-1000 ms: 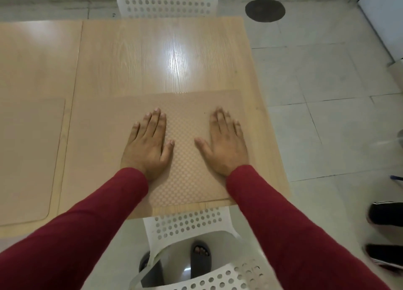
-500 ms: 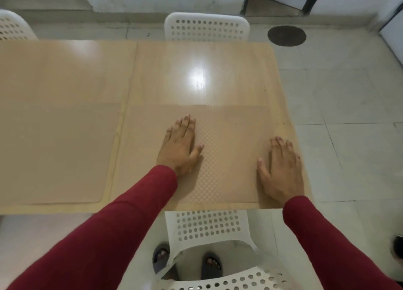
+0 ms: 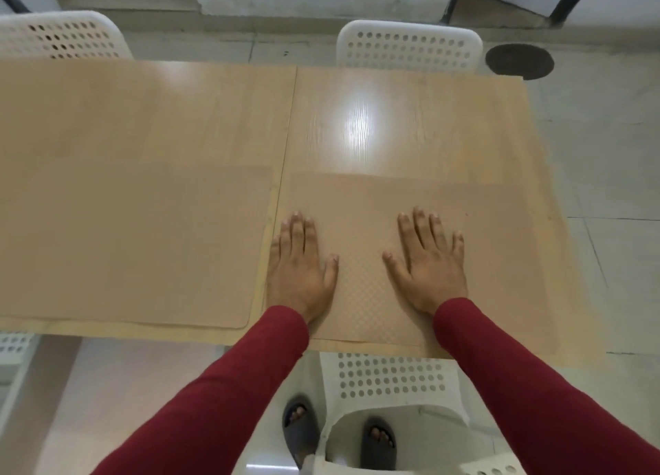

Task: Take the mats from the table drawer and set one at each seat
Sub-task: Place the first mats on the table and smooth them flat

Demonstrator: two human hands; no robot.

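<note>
A tan textured mat (image 3: 500, 246) lies flat on the near right part of the wooden table (image 3: 410, 124), in front of the white chair below me. My left hand (image 3: 300, 271) rests palm down on the mat's left edge, fingers apart. My right hand (image 3: 428, 264) lies flat near the mat's middle, fingers spread. A second tan mat (image 3: 135, 246) lies flat on the near left part of the table. Neither hand holds anything. No drawer shows in this view.
A white perforated chair (image 3: 389, 378) stands right below me at the table's near edge. Two more white chairs (image 3: 407, 46) (image 3: 60, 39) stand at the far side. A round dark floor drain (image 3: 519, 62) sits on the tiles at the far right.
Both hands slid left across the mat: the left to its left edge, the right from the right edge to the middle. The view has tilted up, showing more of the far side.
</note>
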